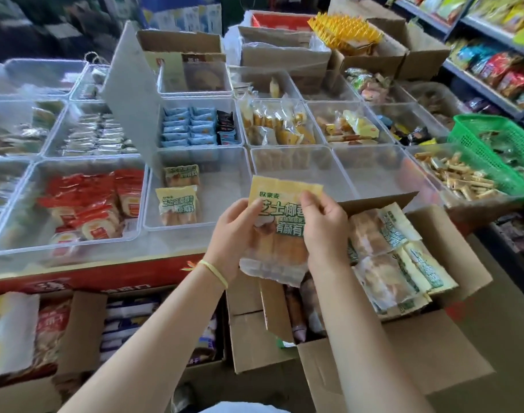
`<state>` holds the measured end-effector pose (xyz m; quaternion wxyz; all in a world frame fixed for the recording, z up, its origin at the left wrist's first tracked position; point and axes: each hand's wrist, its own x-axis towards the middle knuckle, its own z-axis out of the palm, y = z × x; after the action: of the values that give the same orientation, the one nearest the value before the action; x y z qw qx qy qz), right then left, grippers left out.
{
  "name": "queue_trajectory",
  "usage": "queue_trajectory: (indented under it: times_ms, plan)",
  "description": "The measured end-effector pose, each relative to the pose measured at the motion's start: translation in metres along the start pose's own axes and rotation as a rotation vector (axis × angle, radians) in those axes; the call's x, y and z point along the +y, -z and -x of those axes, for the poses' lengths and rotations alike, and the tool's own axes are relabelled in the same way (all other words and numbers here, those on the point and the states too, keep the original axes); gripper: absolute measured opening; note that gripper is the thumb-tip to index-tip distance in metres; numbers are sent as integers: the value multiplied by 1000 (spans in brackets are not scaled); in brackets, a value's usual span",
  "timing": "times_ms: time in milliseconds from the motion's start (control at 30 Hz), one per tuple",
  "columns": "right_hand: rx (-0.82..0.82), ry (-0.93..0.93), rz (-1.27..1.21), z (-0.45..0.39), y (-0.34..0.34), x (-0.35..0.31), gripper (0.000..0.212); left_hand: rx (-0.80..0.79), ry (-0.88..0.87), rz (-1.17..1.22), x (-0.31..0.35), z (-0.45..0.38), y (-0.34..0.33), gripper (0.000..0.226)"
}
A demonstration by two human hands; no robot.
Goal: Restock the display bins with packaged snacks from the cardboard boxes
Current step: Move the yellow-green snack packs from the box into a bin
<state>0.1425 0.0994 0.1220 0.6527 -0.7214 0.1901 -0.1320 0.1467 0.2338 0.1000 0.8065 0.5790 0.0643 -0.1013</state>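
Both my hands hold one yellow-and-green bread packet [280, 231] upright in front of the display. My left hand [235, 234] grips its left edge and my right hand [322, 228] pinches its right side near the top. Below and to the right stands an open cardboard box [433, 347] with several packets of the same kind [394, 257] stacked inside. In the clear bin [225, 189] just beyond my hands lie two identical packets [179, 201] at its left side.
Clear bins cover the table, holding red-wrapped cakes [88, 204], blue packets [189, 126] and other snacks. A green basket [502, 150] sits at the right edge, with shelves behind it. More open boxes [129, 323] stand on the floor to the left.
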Motion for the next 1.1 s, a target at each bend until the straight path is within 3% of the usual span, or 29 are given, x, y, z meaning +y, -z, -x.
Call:
queue_trajectory:
  times_ms: [100, 200, 300, 400, 567, 667, 733, 900, 1033, 1100]
  plan:
    - [70, -10, -13, 7, -51, 1, 23, 17, -41, -52, 7, 2, 41, 18]
    - [-3, -60, -28, 18, -105, 1, 21, 136, -91, -74, 14, -2, 89, 13]
    - [-270, -129, 23, 23, -147, 3, 16, 254, -145, -56, 25, -10, 141, 12]
    - [-663, -259, 205, 26, -171, 0, 31, 295, -181, -27, 36, -19, 184, 12]
    - [-797, -469, 301, 20, -184, -7, 61, 205, -206, -88, 47, -38, 217, 15]
    - [-866, -503, 203, 13, -195, -5, 57, 211, -237, -111, 50, -50, 220, 16]
    - [-854, -456, 119, 10, -211, 3, 48, 233, -283, -132, 52, -61, 222, 14]
    - [-795, -538, -99, -9, -240, 29, 55, 277, -327, -168, 47, -86, 231, 10]
    - [-717, -472, -96, -34, -240, 49, 34, 288, -106, -151, 29, -115, 242, 36]
    - [-592, -391, -99, -49, -236, 56, 28, 307, -13, -327, 14, -130, 247, 35]
